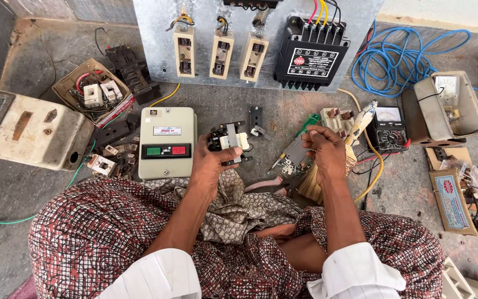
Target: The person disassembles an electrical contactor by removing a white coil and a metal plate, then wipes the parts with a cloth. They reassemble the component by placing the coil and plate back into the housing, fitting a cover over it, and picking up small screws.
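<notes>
2 hands work above the lap. Left hand grips a small black-and-cream contactor block; right hand is closed on a small part, too hidden to identify, beside a brush. Judged step: dismantling or inspecting the block. Next move needs a steady hold. Beyond: cream starter box, multimeter, metal panel.

Head camera – steep downward, close over lap
</notes>
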